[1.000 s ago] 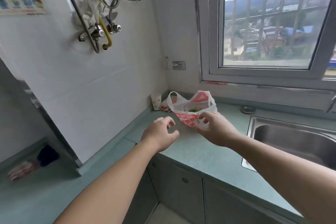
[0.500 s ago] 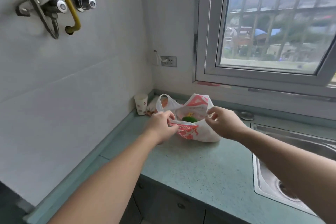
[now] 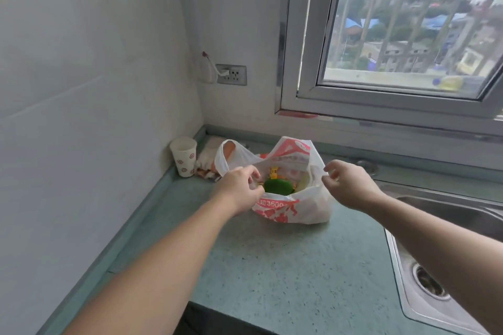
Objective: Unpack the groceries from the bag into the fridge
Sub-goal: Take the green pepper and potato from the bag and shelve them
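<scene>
Single head-worn view, looking forward and down at the countertop [image 3: 285, 261] corner from close; window [image 3: 402, 35] ahead.

Plastic bag [image 3: 288, 209] — red print, white digits "3600", preceding character unclear.

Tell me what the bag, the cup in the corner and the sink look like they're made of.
Bag: thin plastic film, translucent and crinkled, red print. Cup: probably paper, matte white with small red motifs. Sink: stainless steel by its look, brushed grey with dull reflections.
</scene>
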Demonstrator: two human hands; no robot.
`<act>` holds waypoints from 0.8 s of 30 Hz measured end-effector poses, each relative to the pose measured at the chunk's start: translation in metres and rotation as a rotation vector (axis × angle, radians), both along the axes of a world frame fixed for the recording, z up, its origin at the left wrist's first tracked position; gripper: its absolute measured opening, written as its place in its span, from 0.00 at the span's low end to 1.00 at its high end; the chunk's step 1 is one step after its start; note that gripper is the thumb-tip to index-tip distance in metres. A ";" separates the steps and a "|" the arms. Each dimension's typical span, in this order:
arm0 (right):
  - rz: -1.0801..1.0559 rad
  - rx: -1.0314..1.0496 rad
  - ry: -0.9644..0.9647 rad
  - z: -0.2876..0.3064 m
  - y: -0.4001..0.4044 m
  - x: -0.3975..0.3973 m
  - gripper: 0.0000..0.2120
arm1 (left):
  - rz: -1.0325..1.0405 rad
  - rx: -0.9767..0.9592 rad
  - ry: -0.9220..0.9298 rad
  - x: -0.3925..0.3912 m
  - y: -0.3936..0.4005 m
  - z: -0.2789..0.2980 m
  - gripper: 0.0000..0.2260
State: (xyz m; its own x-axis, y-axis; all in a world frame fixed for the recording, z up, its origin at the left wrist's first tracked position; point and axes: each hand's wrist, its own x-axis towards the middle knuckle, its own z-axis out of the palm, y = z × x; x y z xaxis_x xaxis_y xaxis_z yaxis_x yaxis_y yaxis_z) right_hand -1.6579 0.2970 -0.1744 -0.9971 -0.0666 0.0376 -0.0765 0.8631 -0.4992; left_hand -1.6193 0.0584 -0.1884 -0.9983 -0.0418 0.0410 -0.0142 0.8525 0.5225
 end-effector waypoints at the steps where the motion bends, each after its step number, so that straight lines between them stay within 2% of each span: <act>1: 0.000 -0.019 -0.015 -0.008 0.000 -0.009 0.14 | 0.007 -0.006 -0.020 -0.005 0.002 -0.006 0.12; 8: 0.075 -0.079 -0.053 -0.058 -0.019 -0.047 0.10 | -0.020 -0.049 -0.130 -0.039 0.010 -0.040 0.12; 12: 0.179 0.024 -0.021 -0.076 -0.034 -0.065 0.10 | -0.072 -0.041 -0.130 -0.062 0.014 -0.059 0.13; 15: 0.229 0.170 -0.068 -0.088 -0.037 -0.071 0.12 | -0.113 -0.016 -0.121 -0.082 0.018 -0.074 0.14; 19: 0.157 0.352 -0.232 -0.106 -0.022 -0.070 0.13 | -0.166 0.017 -0.145 -0.110 0.023 -0.095 0.14; 24: 0.053 0.397 -0.365 -0.111 -0.014 -0.076 0.09 | -0.259 -0.058 -0.252 -0.129 0.028 -0.117 0.19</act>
State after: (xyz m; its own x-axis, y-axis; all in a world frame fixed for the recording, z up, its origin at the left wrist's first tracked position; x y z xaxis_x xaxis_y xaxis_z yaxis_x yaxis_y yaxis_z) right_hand -1.7334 0.2829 -0.2849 -0.9356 -0.0554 -0.3487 -0.0073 0.9905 -0.1376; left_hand -1.7478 0.0866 -0.3050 -0.9546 0.2090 -0.2124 0.0842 0.8729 0.4806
